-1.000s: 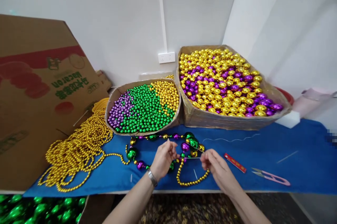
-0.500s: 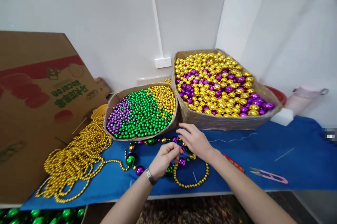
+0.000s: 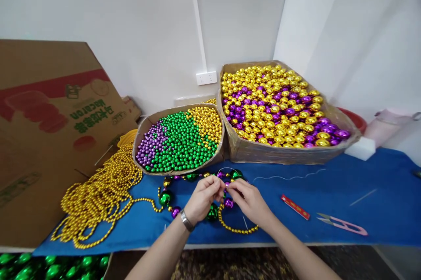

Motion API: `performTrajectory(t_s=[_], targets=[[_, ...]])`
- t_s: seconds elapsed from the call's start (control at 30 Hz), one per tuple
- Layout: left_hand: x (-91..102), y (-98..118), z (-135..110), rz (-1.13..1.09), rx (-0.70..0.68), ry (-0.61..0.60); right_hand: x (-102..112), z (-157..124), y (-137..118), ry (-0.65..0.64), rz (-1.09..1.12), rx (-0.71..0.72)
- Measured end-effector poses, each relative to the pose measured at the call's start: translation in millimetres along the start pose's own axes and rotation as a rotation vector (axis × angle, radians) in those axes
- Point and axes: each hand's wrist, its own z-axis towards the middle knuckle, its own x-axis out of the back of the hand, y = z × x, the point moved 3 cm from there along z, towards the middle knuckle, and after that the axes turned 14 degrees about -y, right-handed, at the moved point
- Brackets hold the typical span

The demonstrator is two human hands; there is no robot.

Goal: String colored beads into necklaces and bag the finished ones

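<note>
My left hand (image 3: pixel 202 199), with a metal band at the wrist, pinches a thin white thread (image 3: pixel 226 168) near its end. My right hand (image 3: pixel 250 202) is closed in a pinch close beside it, the thread arching up in a small loop between the two. Below and behind my hands lies a beaded garland (image 3: pixel 165 198) of large and small green, purple and gold beads, partly covered by my fingers. A string of small gold beads (image 3: pixel 241 231) curves on the cloth under my right hand.
Behind stand a box of small beads (image 3: pixel 179 170) and a larger box of gold and purple beads (image 3: pixel 283 156). Gold bead strings (image 3: pixel 95 196) heap at left beside a carton (image 3: pixel 42 148). At right lie pink thread snips (image 3: pixel 344 224) and a red strip (image 3: pixel 295 207) on blue cloth (image 3: pixel 332 196).
My right hand has come down and its spread fingers have closed into a pinch next to my left hand. The thread now arches in a loop above them. The view has shifted slightly.
</note>
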Motion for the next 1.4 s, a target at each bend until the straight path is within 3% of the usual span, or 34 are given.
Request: performTrajectory(t_s=[0.17,0.33,0.6,0.8,0.9,1.03,1.1,1.17,1.27,1.4], targets=[[-2.9,3,2,0.109,-0.004,0.002,-24,-9,4,0.002,0.22,-0.103],[-8.8,8,1,0.265,0.017,-0.037,-34,-1,6,0.071,0.267,-0.129],[-8.9,7,-3,0.273,0.004,-0.045,-21,3,1,0.136,0.131,-0.111],[-1.5,10,-1,0.263,-0.017,-0.009,2,-10,-6,0.096,0.191,-0.137],[0.5,14,-3,0.46,-0.014,0.021,6,-15,-6,0.09,0.327,-0.155],[10.6,18,-11,0.753,-0.085,0.203,4,-20,1,0.169,0.622,-0.156],[17.3,11,-13,0.595,-0.021,0.229,4,-22,6,0.24,0.769,-0.134],[19.9,-1,-13,0.24,0.042,0.202,4,-23,10,0.297,0.887,-0.117],[12.2,-12,-9,-0.261,0.027,0.132,5,-24,14,0.349,1.0,-0.106],[-3.0,-13,0,-0.448,-0.011,0.026,7,-23,12,0.357,1.056,-0.101]])
